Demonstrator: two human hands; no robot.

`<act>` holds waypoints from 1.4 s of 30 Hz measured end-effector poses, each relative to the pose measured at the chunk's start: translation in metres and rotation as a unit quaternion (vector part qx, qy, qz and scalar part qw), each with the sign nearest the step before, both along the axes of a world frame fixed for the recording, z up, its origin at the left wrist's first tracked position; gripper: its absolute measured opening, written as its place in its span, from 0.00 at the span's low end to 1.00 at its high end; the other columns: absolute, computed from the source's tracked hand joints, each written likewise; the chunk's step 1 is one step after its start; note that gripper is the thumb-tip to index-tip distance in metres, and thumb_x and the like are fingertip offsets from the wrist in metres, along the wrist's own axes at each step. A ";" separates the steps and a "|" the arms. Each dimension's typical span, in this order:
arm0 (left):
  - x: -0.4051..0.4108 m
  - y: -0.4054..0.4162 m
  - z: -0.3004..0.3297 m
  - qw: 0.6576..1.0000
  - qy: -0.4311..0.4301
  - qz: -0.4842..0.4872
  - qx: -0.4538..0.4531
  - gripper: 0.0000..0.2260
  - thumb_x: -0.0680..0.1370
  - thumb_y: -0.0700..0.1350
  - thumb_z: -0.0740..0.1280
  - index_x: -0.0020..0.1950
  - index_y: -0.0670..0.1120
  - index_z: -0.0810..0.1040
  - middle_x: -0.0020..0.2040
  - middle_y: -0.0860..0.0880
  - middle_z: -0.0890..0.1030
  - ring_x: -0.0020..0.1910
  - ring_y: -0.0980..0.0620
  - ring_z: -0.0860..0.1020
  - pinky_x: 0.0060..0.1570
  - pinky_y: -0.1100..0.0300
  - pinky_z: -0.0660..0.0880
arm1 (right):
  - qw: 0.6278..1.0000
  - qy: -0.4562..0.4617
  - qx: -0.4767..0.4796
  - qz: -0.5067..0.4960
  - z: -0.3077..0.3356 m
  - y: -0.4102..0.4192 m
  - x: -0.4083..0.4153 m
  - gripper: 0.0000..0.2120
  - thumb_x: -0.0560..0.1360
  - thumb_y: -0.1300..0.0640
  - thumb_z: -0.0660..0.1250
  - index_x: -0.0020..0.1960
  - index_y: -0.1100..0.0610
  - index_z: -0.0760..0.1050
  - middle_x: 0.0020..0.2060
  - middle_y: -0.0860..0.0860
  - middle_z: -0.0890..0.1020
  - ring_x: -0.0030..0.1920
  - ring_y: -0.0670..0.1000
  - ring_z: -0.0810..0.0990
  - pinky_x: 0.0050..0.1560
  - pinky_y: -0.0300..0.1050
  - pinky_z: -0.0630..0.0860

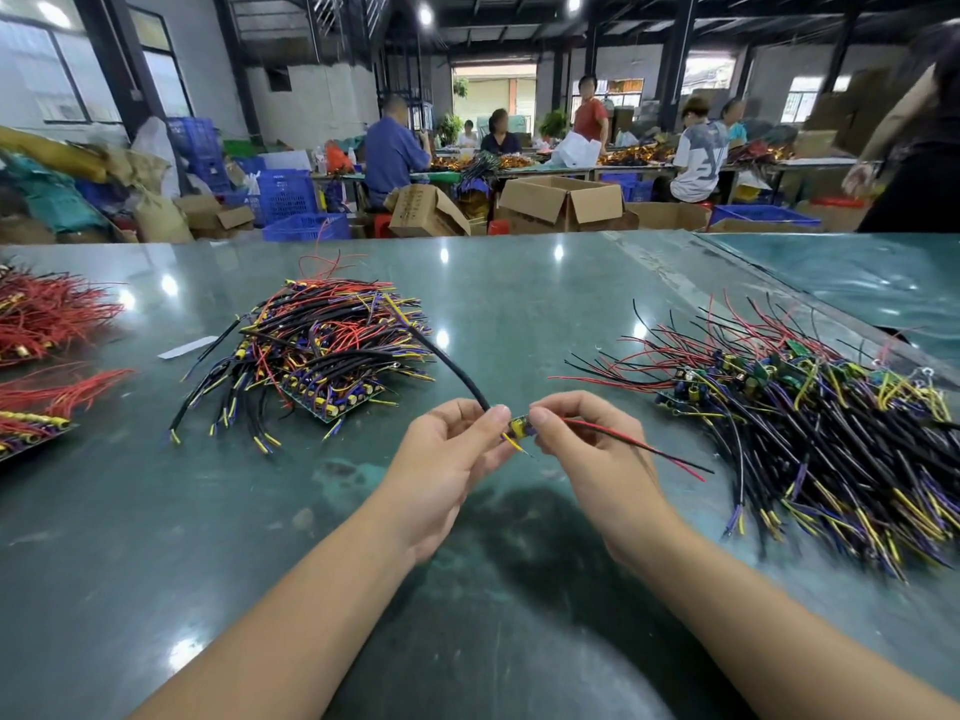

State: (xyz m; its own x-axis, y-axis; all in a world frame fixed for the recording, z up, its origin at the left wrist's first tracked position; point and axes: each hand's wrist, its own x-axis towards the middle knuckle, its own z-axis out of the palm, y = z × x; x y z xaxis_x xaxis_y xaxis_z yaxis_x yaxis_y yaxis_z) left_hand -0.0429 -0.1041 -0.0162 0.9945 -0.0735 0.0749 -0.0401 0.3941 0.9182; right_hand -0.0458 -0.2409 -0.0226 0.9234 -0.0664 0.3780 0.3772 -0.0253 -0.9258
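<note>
Pinched between both thumbs and forefingers, small circuit module (pixel 519 427) sits above table (pixel 519 283), dead centre. Left hand (pixel 447 459) curls round the module's black sleeved cable (pixel 441 356), which arcs off to 11 o'clock. Right hand (pixel 587 449) pinches the other end; red-and-black wire pair (pixel 644 449) trails out at 4 o'clock. Sleeved harness pile (pixel 322 345) at 10 o'clock, loose harness pile (pixel 805 418) at 3 o'clock (boards showing), red wire bundles (pixel 47 314) at 9 o'clock.
</note>
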 end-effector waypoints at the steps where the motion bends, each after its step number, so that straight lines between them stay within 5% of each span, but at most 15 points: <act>1: 0.000 0.001 0.001 1.000 0.001 0.002 -0.004 0.02 0.77 0.37 0.66 0.46 0.39 0.74 0.41 0.45 0.76 0.38 0.57 0.79 0.41 0.67 0.78 | 1.000 0.004 0.012 -0.002 0.000 -0.001 0.000 0.08 0.75 0.62 0.69 0.39 0.52 0.80 0.34 0.48 0.83 0.37 0.45 0.80 0.43 0.38 0.76; 11: -0.002 0.009 0.001 0.997 0.016 -0.047 0.062 0.03 0.68 0.41 0.72 0.40 0.44 0.80 0.37 0.47 0.82 0.41 0.52 0.83 0.39 0.66 0.77 | 0.991 0.048 0.116 -0.037 0.001 -0.004 0.004 0.05 0.73 0.64 0.70 0.40 0.55 0.80 0.34 0.49 0.84 0.38 0.45 0.80 0.48 0.44 0.76; 18: -0.001 0.010 0.002 0.995 -0.014 -0.001 0.099 0.07 0.72 0.37 0.71 0.35 0.46 0.80 0.36 0.48 0.82 0.39 0.55 0.81 0.38 0.67 0.76 | 0.993 0.031 0.117 -0.012 -0.002 -0.005 0.004 0.06 0.74 0.63 0.69 0.40 0.55 0.79 0.33 0.49 0.83 0.37 0.46 0.79 0.42 0.38 0.77; 26: 0.003 0.012 0.007 0.998 0.013 0.028 -0.058 0.07 0.76 0.34 0.65 0.41 0.44 0.74 0.35 0.48 0.83 0.35 0.55 0.82 0.36 0.65 0.78 | 0.988 0.014 0.155 0.010 -0.002 -0.004 0.007 0.07 0.74 0.65 0.68 0.39 0.56 0.79 0.31 0.49 0.83 0.34 0.45 0.80 0.40 0.35 0.77; 36: 0.006 0.012 0.008 0.994 0.033 0.054 -0.086 0.07 0.77 0.33 0.63 0.41 0.43 0.74 0.30 0.49 0.81 0.31 0.56 0.81 0.32 0.66 0.77 | 0.977 0.005 0.204 0.069 0.000 -0.001 0.004 0.03 0.68 0.57 0.69 0.39 0.57 0.78 0.30 0.49 0.82 0.33 0.45 0.79 0.42 0.37 0.78; 42: 0.003 0.015 0.012 0.991 0.039 -0.004 -0.131 0.07 0.77 0.37 0.64 0.40 0.44 0.76 0.33 0.46 0.83 0.33 0.52 0.83 0.34 0.64 0.79 | 0.971 0.004 0.233 0.061 0.003 -0.002 0.003 0.02 0.72 0.64 0.67 0.41 0.60 0.77 0.30 0.49 0.81 0.32 0.45 0.79 0.42 0.37 0.78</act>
State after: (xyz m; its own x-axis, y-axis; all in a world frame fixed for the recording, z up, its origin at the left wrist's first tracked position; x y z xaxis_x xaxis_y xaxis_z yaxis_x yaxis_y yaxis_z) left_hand -0.0402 -0.0888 -0.0045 0.9974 -0.0698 0.0156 0.0311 0.6198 0.7842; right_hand -0.0428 -0.2433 -0.0198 0.9378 -0.1180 0.3266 0.3442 0.4416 -0.8286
